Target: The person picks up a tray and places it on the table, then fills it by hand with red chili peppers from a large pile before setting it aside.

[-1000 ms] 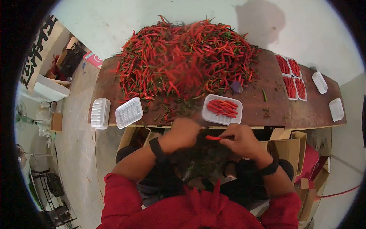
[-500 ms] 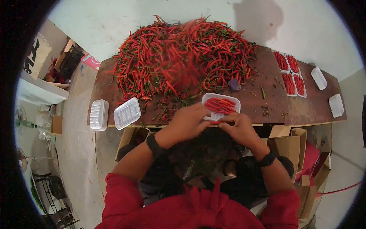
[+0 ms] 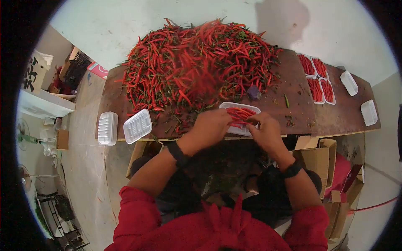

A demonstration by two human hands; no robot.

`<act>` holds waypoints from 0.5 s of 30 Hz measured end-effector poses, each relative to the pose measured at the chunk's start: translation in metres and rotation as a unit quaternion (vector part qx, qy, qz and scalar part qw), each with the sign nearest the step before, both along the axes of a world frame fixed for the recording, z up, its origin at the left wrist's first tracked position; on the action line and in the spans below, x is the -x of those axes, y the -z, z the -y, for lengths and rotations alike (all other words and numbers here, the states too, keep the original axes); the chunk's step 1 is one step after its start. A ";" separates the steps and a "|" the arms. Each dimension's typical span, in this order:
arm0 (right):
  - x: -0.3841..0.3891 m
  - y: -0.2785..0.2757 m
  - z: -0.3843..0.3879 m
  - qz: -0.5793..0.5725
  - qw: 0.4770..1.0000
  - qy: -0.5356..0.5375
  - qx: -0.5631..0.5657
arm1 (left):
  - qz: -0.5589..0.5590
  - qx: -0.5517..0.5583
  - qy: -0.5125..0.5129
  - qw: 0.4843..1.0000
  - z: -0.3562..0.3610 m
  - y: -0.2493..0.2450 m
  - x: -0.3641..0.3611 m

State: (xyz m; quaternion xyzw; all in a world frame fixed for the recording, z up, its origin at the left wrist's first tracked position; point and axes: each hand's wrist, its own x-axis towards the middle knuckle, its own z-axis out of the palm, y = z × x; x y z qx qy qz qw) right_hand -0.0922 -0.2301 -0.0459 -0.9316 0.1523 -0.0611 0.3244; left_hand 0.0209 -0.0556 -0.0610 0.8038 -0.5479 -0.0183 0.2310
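A white plastic tray [image 3: 239,131] stands at the table's front edge, with red chili peppers [image 3: 241,112] lying lengthwise in it. My left hand [image 3: 210,126] reaches over the tray's left side, its fingers closed at the end of a red chili. From the right, my right hand [image 3: 266,130] pinches at the other end of the chilies, thumb and fingers over the tray. Fingers partly hide which chili each hand grips. Behind the tray rises a large heap of red chilies with green stems [image 3: 167,67].
White trays [image 3: 107,129] and a tilted tray [image 3: 137,126] lie at the left. Several filled trays [image 3: 315,89] sit together at the right, near two more white trays [image 3: 349,83]. A green chili [image 3: 286,100] and a purple lump [image 3: 253,92] lie on the brown table [image 3: 293,75]. Cardboard boxes [image 3: 315,160] stand below.
Both hands have moved up from the tray's front edge to over it, bringing a red chili to those inside. The view has shifted slightly.
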 end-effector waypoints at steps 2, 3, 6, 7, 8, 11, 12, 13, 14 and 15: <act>-0.001 0.007 0.003 0.007 1.000 -0.008 0.018 | 0.007 -0.015 -0.002 1.000 0.002 0.003 -0.003; -0.001 0.010 0.004 0.013 0.999 -0.017 0.036 | 0.014 -0.029 -0.005 0.999 0.003 0.004 -0.003; -0.002 0.018 0.005 0.012 0.998 -0.020 0.053 | 0.015 -0.019 -0.008 1.000 0.004 0.006 -0.003; -0.002 0.017 0.005 0.011 0.998 -0.020 0.053 | 0.015 -0.020 -0.008 1.000 0.005 0.007 -0.004; -0.002 0.016 0.005 0.012 0.997 -0.027 0.067 | 0.016 -0.037 -0.010 0.999 0.006 0.007 -0.005; -0.004 0.016 0.004 0.013 0.995 -0.038 0.086 | 0.011 -0.046 -0.020 0.999 0.007 0.009 -0.005; -0.005 0.016 0.004 0.013 0.995 -0.041 0.093 | 0.004 -0.037 -0.026 0.999 0.008 0.009 -0.005; -0.005 0.016 0.003 0.012 0.995 -0.041 0.092 | 0.004 -0.037 -0.026 0.999 0.009 0.009 -0.005; -0.006 0.016 0.002 0.012 0.995 -0.042 0.090 | 0.007 -0.037 -0.025 0.999 0.009 0.007 -0.005; -0.006 0.015 0.002 0.012 0.995 -0.042 0.087 | 0.009 -0.037 -0.023 0.999 0.009 0.006 -0.005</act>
